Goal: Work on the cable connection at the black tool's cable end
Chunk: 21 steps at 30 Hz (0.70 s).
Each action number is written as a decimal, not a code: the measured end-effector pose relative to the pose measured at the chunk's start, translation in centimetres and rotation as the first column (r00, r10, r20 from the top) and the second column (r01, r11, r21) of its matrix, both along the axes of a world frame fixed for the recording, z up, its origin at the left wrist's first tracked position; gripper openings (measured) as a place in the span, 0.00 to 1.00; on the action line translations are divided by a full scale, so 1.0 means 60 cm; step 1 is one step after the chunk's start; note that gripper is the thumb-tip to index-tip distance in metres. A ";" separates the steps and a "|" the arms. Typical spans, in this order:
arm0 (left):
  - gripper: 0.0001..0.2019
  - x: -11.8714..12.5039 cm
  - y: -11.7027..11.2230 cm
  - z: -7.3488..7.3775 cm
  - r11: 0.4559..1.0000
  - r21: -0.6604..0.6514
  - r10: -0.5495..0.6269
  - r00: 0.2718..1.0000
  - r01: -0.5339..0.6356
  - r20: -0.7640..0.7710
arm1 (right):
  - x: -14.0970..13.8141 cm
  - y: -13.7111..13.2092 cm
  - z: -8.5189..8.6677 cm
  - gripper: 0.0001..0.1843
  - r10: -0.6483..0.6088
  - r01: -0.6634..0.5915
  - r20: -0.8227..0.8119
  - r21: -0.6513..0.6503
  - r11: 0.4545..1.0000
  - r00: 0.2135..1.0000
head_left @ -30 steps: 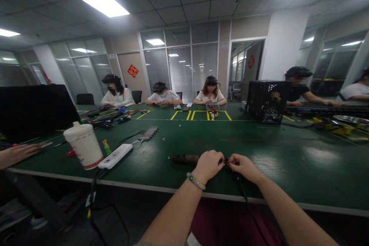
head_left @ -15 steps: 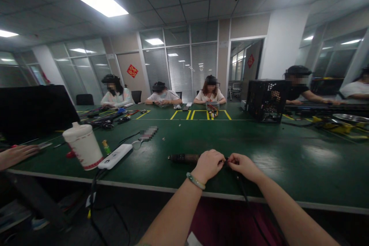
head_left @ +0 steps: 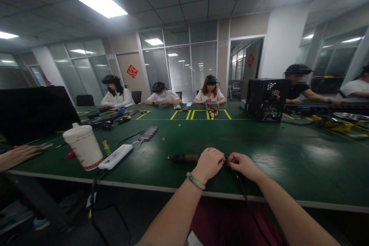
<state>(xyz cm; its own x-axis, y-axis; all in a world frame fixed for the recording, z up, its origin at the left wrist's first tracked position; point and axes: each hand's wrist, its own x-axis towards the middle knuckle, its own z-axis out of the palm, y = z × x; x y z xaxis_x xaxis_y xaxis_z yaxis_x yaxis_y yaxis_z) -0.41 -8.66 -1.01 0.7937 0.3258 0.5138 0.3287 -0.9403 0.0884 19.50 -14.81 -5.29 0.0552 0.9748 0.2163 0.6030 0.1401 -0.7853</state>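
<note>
A dark electric screwdriver (head_left: 184,158) lies on the green table, its metal tip pointing left. Over its rear end my left hand (head_left: 210,162) is closed, with a bangle on the wrist. Close by on the right, my right hand (head_left: 241,165) is closed in a pinch at the cord end of the tool; the exact spot between the fingertips is too small and dark to make out. A black cord (head_left: 241,186) runs from below my right hand over the table's front edge towards my lap.
To the left stand a white cup (head_left: 83,146), a white power strip (head_left: 117,156) and a small green bottle (head_left: 106,148). Another person's hand (head_left: 23,155) rests at far left. A black computer case (head_left: 265,102) stands at back right. Several people sit across the table.
My fingers have shifted very slightly at the rear end of the screwdriver. The screwdriver stays in place.
</note>
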 end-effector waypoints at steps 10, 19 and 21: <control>0.04 -0.002 -0.002 0.000 0.999 0.005 0.041 0.999 -0.041 0.001 | -0.003 0.000 0.003 0.06 0.011 -0.010 -0.031 0.022 1.000 0.999; 0.06 0.000 -0.001 -0.002 0.999 -0.001 0.047 0.998 -0.047 0.035 | -0.001 0.003 -0.001 0.07 0.015 -0.013 -0.052 0.022 1.000 0.999; 0.05 0.000 -0.002 -0.001 0.999 0.003 0.038 0.999 -0.038 0.018 | -0.001 0.003 0.000 0.07 0.018 -0.017 -0.048 0.024 1.000 0.999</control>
<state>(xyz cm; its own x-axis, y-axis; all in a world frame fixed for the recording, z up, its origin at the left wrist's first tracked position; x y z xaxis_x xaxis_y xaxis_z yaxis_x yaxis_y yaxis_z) -0.42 -8.77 -1.08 0.7711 0.3541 0.5291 0.3627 -0.9274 0.0921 19.44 -14.66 -5.30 0.0488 0.9703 0.2371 0.5619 0.1696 -0.8096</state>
